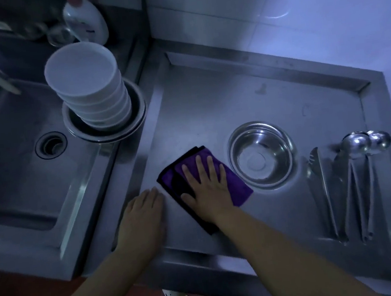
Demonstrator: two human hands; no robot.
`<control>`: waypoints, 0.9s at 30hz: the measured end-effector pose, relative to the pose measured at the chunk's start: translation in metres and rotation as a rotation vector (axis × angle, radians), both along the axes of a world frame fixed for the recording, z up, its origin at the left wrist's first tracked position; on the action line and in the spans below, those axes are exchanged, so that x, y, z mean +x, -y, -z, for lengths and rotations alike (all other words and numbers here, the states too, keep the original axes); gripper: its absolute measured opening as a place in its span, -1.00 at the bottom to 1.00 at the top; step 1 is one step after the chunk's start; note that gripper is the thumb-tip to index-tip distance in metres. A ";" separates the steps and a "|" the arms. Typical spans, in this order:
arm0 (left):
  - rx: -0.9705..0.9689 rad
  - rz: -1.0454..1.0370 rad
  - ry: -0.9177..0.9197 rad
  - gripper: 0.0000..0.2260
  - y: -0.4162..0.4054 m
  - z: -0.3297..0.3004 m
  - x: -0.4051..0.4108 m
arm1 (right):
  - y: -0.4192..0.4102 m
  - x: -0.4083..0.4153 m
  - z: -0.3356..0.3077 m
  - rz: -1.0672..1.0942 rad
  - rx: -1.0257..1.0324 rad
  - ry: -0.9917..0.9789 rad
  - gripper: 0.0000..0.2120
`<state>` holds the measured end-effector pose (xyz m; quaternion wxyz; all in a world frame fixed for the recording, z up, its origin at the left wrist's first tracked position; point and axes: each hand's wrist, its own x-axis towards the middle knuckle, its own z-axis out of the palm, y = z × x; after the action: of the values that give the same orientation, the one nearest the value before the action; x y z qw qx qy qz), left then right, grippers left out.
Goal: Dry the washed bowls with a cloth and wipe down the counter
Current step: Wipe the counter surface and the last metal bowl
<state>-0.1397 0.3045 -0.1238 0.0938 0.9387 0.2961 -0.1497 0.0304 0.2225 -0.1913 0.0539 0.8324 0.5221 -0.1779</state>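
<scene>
Both forearms reach in from the front edge of the steel counter. The left hand lies palm down with fingers straight and together near the counter's front left corner, holding nothing, its fingertips just beside the purple cloth. The right hand presses flat on that folded cloth, fingers spread, not curled around it; the cloth lies on the counter toward the front edge, left of centre, with its dark border showing along the left side.

Just to the right of the cloth, a small steel bowl stands upright and empty on the counter. Further right, near the right edge, several steel spoons lie side by side, handles pointing toward the front edge and their bowls toward the back.

At the counter's left edge, where it meets the sink, a stack of white bowls sits nested inside a wider steel basin. Behind the stack, at the back left, a white bottle stands against the wall. White tiles cover the wall behind the counter.
</scene>
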 end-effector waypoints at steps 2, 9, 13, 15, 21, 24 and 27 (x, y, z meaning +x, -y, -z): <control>-0.009 -0.017 -0.007 -0.32 -0.007 -0.002 0.013 | -0.025 0.025 0.001 0.004 0.022 -0.005 -0.31; 0.039 -0.003 0.059 -0.33 -0.021 -0.001 0.083 | -0.092 0.134 0.004 0.086 0.097 0.008 -0.32; 0.044 -0.003 0.060 -0.34 -0.028 0.002 0.137 | -0.114 0.197 0.006 0.144 0.112 0.048 -0.33; 0.042 0.014 0.059 -0.33 -0.032 0.003 0.162 | -0.118 0.226 0.006 0.182 0.120 0.067 -0.33; 0.025 0.050 0.086 -0.35 -0.031 0.015 0.224 | -0.091 0.297 0.009 0.309 0.165 0.138 -0.31; 0.029 0.088 0.115 -0.40 -0.027 0.024 0.248 | -0.064 0.321 0.008 0.403 0.162 0.164 -0.30; 0.021 0.115 0.110 -0.40 -0.019 0.028 0.266 | -0.032 0.344 0.006 0.518 0.144 0.185 -0.29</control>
<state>0.1262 0.3235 -0.1518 0.0914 0.9619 0.2374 -0.0998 0.3749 0.2545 -0.1975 -0.0050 0.9525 0.2959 -0.0714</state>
